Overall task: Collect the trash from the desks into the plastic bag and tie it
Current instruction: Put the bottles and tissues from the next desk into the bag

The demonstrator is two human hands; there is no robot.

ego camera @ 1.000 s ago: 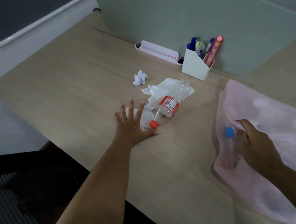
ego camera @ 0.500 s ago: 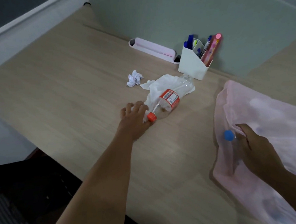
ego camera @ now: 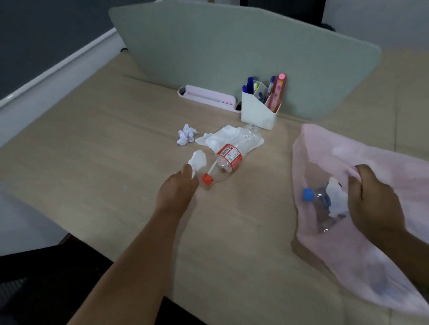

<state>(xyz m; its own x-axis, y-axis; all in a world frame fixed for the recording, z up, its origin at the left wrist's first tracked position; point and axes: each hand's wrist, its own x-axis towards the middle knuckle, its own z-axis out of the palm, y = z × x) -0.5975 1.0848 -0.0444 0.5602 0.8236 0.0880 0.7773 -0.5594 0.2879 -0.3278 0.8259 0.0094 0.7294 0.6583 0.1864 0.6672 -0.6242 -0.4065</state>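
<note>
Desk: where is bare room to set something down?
Bare: the wooden desk left of the crumpled white paper ball, and the near strip between left hand and translucent pink plastic bag. Crowded: around the red-capped clear bottle, spread white tissue and white pen holder.

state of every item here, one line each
left hand, pinches the tissue wad
right hand, grips the rim of the plastic bag
plastic bag, held open on the desk
red-capped bottle, capped, lying on its side
blue-capped bottle, capped, inside the bag
crumpled paper, loose on the desk
</note>
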